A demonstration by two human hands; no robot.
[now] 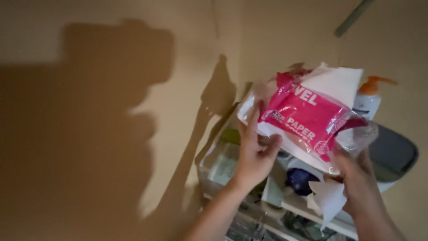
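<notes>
Nearby, pump bottle (369,99) stands behind paper-towel pack (307,118), above cluttered shelf (307,209).

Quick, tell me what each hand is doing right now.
Left hand: gripping the near edge of the pink paper towel pack.
Right hand: closed on a loose white paper towel, touching the pack's plastic end.

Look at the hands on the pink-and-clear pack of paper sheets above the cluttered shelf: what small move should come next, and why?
Probably set the pack down on the shelf. The left hand steadies its lower edge, while the right hand already has a loose white sheet below it, so a sheet seems to be out and both hands are busy.
</notes>
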